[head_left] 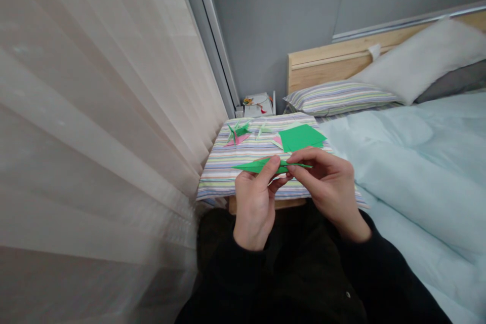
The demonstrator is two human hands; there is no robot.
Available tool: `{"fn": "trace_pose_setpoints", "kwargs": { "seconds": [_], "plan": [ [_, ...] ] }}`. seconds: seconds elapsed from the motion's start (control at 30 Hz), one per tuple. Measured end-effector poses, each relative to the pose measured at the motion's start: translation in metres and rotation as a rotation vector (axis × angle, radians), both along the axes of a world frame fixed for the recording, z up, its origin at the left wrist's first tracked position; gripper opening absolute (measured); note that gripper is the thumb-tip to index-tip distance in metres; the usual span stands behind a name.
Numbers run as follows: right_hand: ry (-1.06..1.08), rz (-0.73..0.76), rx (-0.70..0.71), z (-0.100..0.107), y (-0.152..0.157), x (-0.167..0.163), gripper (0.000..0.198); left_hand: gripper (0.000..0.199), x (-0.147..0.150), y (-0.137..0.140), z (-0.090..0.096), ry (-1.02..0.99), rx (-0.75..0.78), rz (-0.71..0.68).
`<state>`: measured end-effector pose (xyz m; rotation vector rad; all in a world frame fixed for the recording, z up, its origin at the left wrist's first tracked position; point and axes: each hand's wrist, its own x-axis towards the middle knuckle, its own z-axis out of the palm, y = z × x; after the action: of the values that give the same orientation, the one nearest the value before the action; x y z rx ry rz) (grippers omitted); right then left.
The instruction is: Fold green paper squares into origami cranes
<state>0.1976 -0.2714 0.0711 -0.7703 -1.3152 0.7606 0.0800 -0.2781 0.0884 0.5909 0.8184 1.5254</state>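
The left hand (pixel 255 207) and right hand (pixel 331 186) both pinch a slim, folded green paper (pixel 251 166) over a striped cloth (pixel 220 178).

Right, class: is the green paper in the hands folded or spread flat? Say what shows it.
Folded: the green paper held by the left hand and right hand is narrow, tapers to a point and shows creases.

A plain black long sleeve in matte fabric (pixel 236 278), at six o'clock in the view, ends in a close cuff at the wrist of the bare left hand (pixel 255 207). Its twin, the black right sleeve (pixel 395 271) at four o'clock, meets the bare right hand (pixel 332 182). A brownish-black cloth garment (pixel 304 268) at five o'clock shows a small, round, pale fastener (pixel 348 294).
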Motion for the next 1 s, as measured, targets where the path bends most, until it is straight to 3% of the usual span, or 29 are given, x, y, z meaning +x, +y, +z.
{"fn": "trace_pose_setpoints", "kwargs": {
  "seconds": [0.23,0.5,1.0],
  "plan": [
    [0.161,-0.021,-0.089,0.001,0.005,-0.004,0.008,0.026,0.003,0.000,-0.001,0.011,0.065,0.020],
    [0.384,0.077,-0.149,-0.012,0.009,-0.009,0.006,0.023,0.005,0.004,0.000,-0.098,0.067,0.023],
    [0.117,0.061,-0.074,-0.002,0.009,0.001,0.012,0.013,-0.003,0.007,0.000,-0.101,0.043,-0.017]
  ]
}}
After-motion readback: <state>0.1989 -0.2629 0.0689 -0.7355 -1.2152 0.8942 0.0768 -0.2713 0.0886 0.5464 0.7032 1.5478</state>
